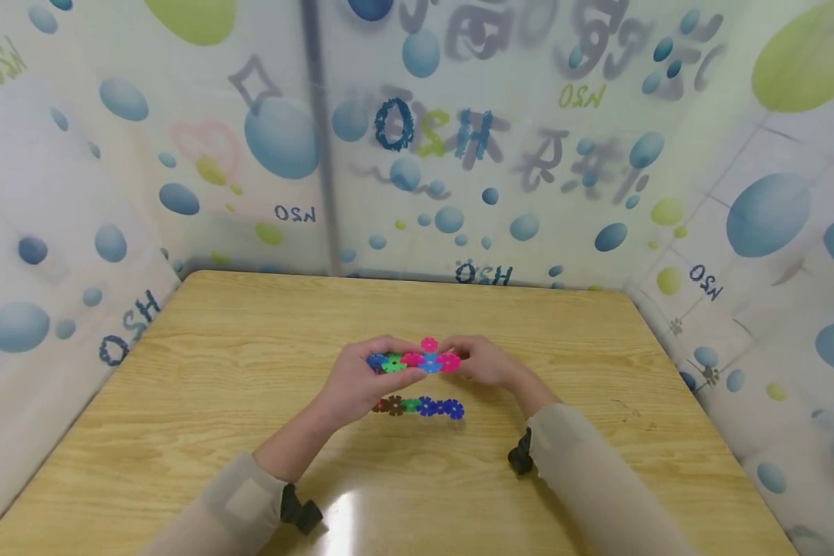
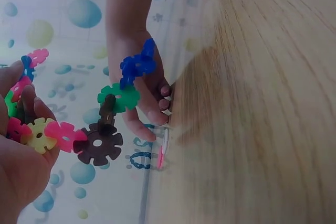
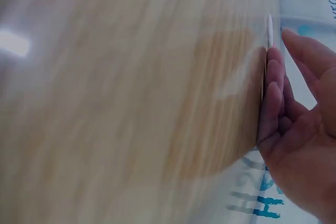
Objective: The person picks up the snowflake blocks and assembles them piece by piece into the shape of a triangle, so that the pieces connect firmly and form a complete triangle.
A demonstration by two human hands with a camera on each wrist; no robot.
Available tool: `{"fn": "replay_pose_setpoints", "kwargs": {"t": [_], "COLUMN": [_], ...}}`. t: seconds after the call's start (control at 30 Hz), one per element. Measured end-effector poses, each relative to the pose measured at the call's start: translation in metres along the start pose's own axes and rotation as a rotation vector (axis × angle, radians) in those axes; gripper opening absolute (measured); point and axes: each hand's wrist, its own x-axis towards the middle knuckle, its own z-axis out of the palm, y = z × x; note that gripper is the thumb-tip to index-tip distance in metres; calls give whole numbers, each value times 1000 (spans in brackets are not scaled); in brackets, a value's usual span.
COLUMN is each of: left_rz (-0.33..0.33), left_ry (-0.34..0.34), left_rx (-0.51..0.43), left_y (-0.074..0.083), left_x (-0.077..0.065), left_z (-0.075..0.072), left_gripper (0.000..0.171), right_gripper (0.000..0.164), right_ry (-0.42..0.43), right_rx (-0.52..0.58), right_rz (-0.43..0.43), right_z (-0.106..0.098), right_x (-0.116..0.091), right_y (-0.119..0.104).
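My left hand holds a chain of interlocking plastic flower discs above the table, between thumb and fingers. Pink, light blue, green and dark blue discs show along the upper run. A second run with a brown disc, a green disc and blue discs juts out of the palm in the left wrist view. My right hand is low at the tabletop beyond the chain, fingers loosely bent and apart from it. By its fingertips lie a pink piece and a white piece.
The wooden table reaches back to a patterned curtain, which also hangs along both sides. Dark devices are strapped at the left wrist and right wrist.
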Motion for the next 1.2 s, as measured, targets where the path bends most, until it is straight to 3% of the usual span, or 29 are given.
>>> {"fn": "replay_pose_setpoints", "kwargs": {"t": [0.3, 0.63, 0.83, 1.2], "left_rz": [8, 1, -3, 7], "left_ry": [5, 14, 9, 0], "left_rx": [10, 10, -5, 11], "left_y": [0, -1, -1, -1], "left_x": [-1, -3, -4, -4], "left_z": [-3, -3, -2, 0], "left_gripper": [28, 28, 28, 29], "right_gripper": [28, 26, 29, 25], "right_ry": [35, 5, -28, -2], "right_rx": [-102, -172, -166, -84], "right_rz": [38, 23, 22, 26], "right_z": [10, 14, 13, 7], "right_x": [13, 10, 7, -6], "right_y": [-7, -13, -12, -7]}}
